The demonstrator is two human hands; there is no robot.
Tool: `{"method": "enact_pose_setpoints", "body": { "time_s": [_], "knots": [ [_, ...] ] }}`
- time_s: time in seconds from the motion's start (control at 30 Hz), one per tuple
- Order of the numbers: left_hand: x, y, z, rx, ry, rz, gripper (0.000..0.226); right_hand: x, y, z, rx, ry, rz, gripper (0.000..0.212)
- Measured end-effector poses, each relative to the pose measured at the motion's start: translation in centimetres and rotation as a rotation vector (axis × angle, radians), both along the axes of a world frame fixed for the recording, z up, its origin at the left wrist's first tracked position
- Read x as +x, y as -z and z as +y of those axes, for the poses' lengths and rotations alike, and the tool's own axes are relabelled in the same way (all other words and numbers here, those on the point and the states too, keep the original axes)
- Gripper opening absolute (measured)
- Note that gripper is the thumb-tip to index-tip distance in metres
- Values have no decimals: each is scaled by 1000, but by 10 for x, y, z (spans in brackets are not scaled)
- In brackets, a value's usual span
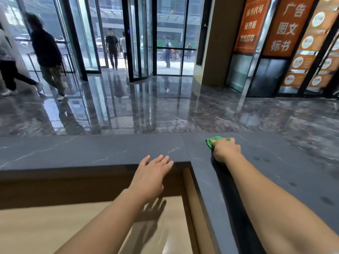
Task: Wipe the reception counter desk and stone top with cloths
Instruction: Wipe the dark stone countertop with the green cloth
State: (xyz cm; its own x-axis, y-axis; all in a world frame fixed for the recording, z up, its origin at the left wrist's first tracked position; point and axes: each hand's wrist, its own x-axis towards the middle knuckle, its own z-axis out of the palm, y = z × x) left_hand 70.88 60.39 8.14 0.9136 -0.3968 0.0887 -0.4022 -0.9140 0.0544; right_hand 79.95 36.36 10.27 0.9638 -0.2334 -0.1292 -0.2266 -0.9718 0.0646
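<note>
Our right hand (226, 150) grips the cloth (217, 140) at the far edge of the stone top (91, 151), left hand (152, 173) straight-fingered at its near lip, and if we push further the cloth may drop off.

"广告 图文 标书" on orange banner (288, 26)
</note>
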Motion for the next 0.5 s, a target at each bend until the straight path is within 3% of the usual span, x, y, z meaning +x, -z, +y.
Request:
{"method": "enact_pose_setpoints", "body": {
  "time_s": [0.2, 0.5],
  "knots": [
    [-15, 1, -17, 25, -32, -4, 78, -11, 18, 81, 32, -373, -133, 49],
    [-16, -1, -36, 0, 4, -19, 78, -20, 11, 68, 25, -615, -12, 65]
  ]
}}
